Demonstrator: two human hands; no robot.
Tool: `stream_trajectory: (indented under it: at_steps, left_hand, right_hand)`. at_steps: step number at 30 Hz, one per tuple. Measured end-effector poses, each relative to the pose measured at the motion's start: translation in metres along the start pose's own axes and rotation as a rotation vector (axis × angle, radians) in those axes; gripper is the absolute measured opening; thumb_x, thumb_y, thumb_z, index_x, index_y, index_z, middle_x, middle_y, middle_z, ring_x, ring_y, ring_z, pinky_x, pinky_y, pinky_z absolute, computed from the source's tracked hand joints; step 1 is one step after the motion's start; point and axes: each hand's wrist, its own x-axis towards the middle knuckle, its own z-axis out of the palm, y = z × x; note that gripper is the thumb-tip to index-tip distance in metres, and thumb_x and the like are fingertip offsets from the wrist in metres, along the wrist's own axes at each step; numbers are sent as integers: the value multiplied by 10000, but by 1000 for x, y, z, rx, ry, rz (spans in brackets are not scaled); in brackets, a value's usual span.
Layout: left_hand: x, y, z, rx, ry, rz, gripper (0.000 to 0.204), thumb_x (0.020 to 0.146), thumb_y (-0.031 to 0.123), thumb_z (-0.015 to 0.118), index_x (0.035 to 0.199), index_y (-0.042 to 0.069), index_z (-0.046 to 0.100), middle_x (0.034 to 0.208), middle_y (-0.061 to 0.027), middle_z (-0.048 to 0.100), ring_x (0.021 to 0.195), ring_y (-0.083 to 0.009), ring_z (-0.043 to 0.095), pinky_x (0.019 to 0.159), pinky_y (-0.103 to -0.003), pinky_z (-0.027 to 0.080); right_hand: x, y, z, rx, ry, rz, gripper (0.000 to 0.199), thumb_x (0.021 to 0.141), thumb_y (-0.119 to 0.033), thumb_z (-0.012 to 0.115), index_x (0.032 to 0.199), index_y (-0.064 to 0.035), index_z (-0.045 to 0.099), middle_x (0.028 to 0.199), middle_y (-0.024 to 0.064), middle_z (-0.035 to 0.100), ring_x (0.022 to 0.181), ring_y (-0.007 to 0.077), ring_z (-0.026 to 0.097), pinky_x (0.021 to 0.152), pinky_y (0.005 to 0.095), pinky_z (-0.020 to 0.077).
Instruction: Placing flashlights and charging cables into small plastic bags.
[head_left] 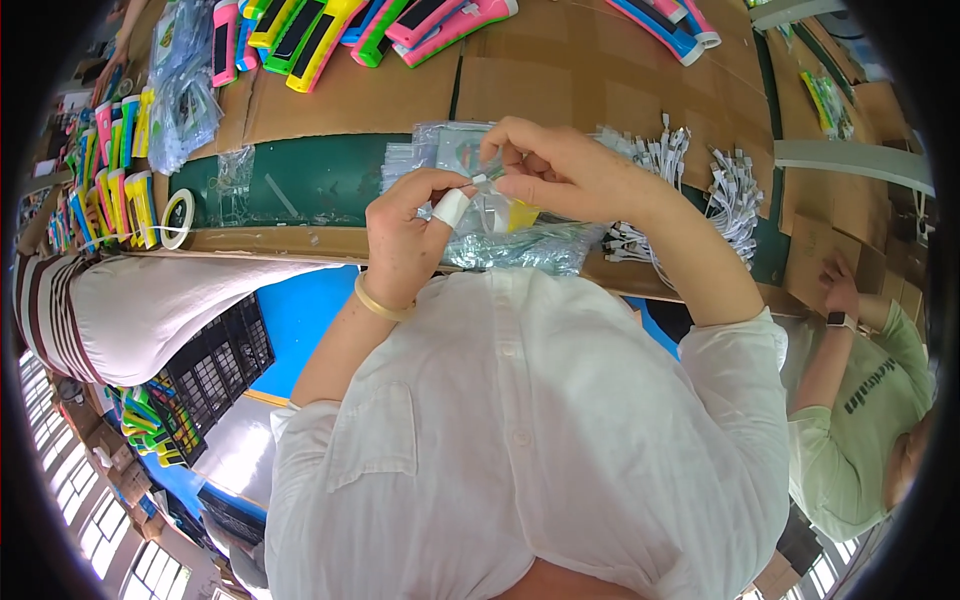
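Note:
My left hand (pixel 400 225) is closed, thumb and forefinger pinching a small white piece (pixel 479 179) whose kind I cannot make out. White wrapping (pixel 451 207) covers the left thumb. Meeting it from the right, my right hand (pixel 565 170) pinches at the same spot, apparently on a clear plastic bag (pixel 492 212) that hangs below the fingers. A bit of yellow (pixel 521 214) shows beside the bag. Under both hands lies a pile of clear plastic bags (pixel 530 252). White cables with plugs (pixel 735 195) lie bundled to the right of my right hand.
Colourful plastic handheld devices (pixel 325 40) lie along the far side of the cardboard-covered table (pixel 590 75). More bags (pixel 185 90) and a tape roll (pixel 178 219) sit at the left. A co-worker's hand (pixel 840 285) touches a cardboard box at right; a striped sleeve (pixel 60 310) is at left.

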Motion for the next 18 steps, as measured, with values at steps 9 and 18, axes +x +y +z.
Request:
stream_trajectory:
  at_steps: [9, 18]
  left_hand:
    - [-1, -16, 1, -215, 80, -204, 84, 887, -19, 696, 970, -3, 698, 872, -36, 697, 782, -108, 623, 724, -255, 518]
    - [32, -39, 7, -494, -96, -324, 212, 999, 142, 635, 1127, -23, 601, 992, -37, 656, 919, -91, 592, 849, -244, 473]
  right_hand:
    - [-17, 17, -8, -458, 166, -176, 127, 909, -146, 707, 949, -33, 665, 869, 86, 613, 724, 260, 580, 633, 337, 456]
    - [-75, 69, -36, -172, 427, 54, 99, 1014, -114, 591, 1046, -25, 618, 878, 21, 571, 821, 112, 515, 731, 248, 427]
